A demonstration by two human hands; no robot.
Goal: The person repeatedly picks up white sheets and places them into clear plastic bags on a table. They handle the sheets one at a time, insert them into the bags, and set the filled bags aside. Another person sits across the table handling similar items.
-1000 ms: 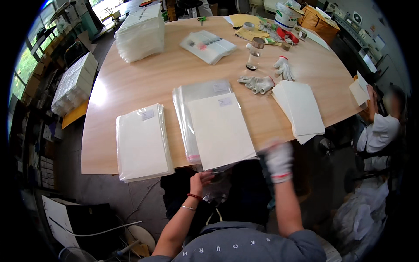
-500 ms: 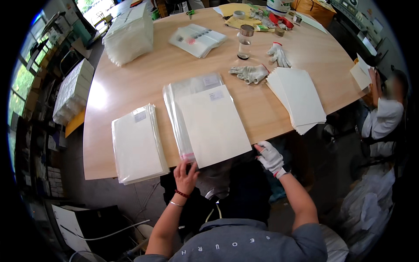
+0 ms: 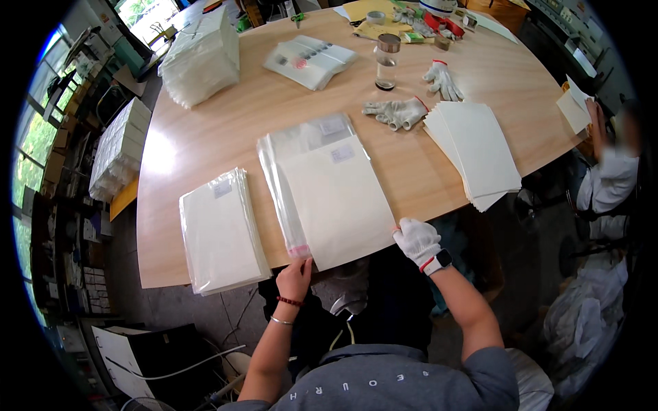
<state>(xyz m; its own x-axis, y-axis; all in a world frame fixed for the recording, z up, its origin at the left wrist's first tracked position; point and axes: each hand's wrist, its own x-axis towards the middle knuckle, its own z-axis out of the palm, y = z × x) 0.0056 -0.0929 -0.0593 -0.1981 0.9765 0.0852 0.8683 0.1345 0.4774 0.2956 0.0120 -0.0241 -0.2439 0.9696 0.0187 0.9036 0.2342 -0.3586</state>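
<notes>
A cream sheet (image 3: pixel 339 205) with a small label lies over a pile of clear plastic bags (image 3: pixel 273 178) at the near table edge. I cannot tell whether film covers the sheet. My left hand (image 3: pixel 295 279) is bare, its fingers pinched at the bag's near edge by the pink strip. In a white glove with bared fingertips, my right hand (image 3: pixel 417 241) is closed on the sheet's near right corner. To the left sits a stack of bagged sheets (image 3: pixel 223 233); to the right, a fanned stack of cream sheets (image 3: pixel 474 154).
Two loose work gloves (image 3: pixel 396 113) and a lidded glass bottle (image 3: pixel 386 65) stand beyond the sheets. Farther back are printed plastic bags (image 3: pixel 310 61) and a tall bag stack (image 3: pixel 200 58). At the right edge, a seated person (image 3: pixel 610 175) handles papers.
My left fingers, spread before, have closed at the bag edge by the pink strip. My right hand has shifted slightly left, onto the sheet's corner.
</notes>
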